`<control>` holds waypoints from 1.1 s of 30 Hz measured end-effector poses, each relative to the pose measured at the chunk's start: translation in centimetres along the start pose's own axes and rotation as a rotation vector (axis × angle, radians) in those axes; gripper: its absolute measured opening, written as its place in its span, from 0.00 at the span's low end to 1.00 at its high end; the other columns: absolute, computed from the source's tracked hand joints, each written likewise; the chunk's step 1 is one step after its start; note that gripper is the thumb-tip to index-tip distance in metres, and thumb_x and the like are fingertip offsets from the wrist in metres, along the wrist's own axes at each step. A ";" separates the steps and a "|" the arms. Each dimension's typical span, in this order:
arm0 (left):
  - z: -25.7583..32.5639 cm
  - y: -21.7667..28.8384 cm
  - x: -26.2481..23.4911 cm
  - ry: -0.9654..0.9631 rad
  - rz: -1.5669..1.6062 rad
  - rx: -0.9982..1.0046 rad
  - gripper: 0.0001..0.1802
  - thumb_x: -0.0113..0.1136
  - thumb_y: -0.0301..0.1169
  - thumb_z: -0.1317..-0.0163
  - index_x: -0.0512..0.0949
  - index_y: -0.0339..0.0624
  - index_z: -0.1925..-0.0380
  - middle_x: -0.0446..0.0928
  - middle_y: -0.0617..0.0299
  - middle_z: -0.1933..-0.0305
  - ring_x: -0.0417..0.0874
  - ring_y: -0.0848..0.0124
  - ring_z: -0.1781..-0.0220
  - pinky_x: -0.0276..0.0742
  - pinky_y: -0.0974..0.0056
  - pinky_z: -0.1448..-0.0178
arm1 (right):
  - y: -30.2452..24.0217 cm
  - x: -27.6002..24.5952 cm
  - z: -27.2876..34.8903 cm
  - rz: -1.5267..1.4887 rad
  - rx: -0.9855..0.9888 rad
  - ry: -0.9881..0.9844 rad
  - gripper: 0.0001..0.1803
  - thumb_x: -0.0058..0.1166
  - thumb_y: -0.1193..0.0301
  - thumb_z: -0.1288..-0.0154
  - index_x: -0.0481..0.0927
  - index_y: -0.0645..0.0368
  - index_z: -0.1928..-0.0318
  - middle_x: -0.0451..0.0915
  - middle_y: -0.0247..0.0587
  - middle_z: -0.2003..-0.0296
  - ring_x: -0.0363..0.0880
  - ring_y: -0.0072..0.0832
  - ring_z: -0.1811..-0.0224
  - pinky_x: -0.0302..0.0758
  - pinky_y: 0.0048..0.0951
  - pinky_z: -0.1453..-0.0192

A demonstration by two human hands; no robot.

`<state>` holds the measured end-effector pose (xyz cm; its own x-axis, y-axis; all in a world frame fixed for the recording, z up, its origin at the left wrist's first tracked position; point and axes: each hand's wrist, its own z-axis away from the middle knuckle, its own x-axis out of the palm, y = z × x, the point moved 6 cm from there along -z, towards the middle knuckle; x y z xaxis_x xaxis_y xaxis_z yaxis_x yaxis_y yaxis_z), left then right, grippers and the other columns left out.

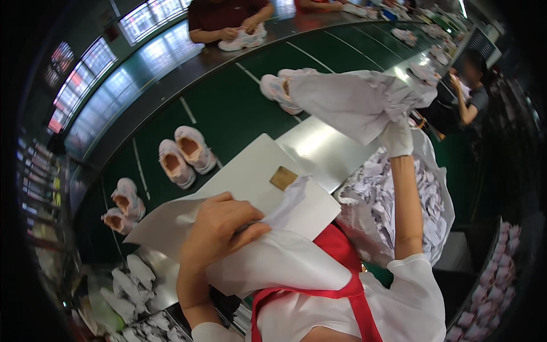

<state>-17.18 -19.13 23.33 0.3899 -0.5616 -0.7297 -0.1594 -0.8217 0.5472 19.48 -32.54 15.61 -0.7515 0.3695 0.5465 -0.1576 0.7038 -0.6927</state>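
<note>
My bare left hand (219, 231) is closed, its fingers curled on a sheet of white paper (285, 259) that drapes toward my apron. A thin strip of white paper (288, 202) sticks up beside its fingertips, over a white board (248, 174). Out to the right, my right hand (397, 138) wears a white glove and grips a large, crinkled sheet of wrapping paper (342, 102). That sheet spreads over the metal ledge and partly covers a pair of pale sneakers (276, 91). The right fingertips are mostly hidden by the paper.
A small brown block (283, 178) lies on the board. Pairs of pale sneakers (185, 157) stand on the green conveyor (228, 108). A big bag (436, 165) of crumpled paper is under my right forearm. Co-workers sit across the belt and at far right.
</note>
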 end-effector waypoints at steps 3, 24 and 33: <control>-0.4 2.1 -0.9 -0.014 0.119 0.012 0.09 0.68 0.33 0.52 0.77 0.41 0.77 0.72 0.61 0.81 0.70 0.62 0.78 0.64 0.62 0.72 | 10.3 5.7 0.6 -0.152 0.326 0.002 0.39 0.68 0.69 0.51 0.62 0.49 0.38 0.69 0.26 0.45 0.65 0.25 0.41 0.63 0.32 0.34; 7.2 -3.6 -8.5 0.872 -0.904 -0.342 0.11 0.57 0.35 0.38 0.77 0.40 0.74 0.72 0.59 0.77 0.73 0.62 0.75 0.66 0.60 0.72 | 8.7 19.8 2.6 0.504 0.032 -0.136 0.29 0.45 0.54 0.36 0.66 0.61 0.42 0.72 0.41 0.47 0.73 0.31 0.46 0.69 0.31 0.41; 5.9 -1.3 -4.4 0.789 0.174 -0.368 0.21 0.60 0.29 0.41 0.71 0.40 0.47 0.68 0.66 0.71 0.68 0.80 0.73 0.64 0.75 0.70 | 8.6 30.6 10.3 1.127 -0.382 -0.779 0.69 0.67 0.34 0.67 0.48 0.64 0.32 0.60 0.45 0.37 0.61 0.37 0.35 0.58 0.39 0.33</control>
<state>-24.10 -16.20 23.44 0.9206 -0.3335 -0.2031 -0.0259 -0.5711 0.8204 -11.45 -21.40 21.53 -0.5313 0.4990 -0.6846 0.8383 0.4261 -0.3400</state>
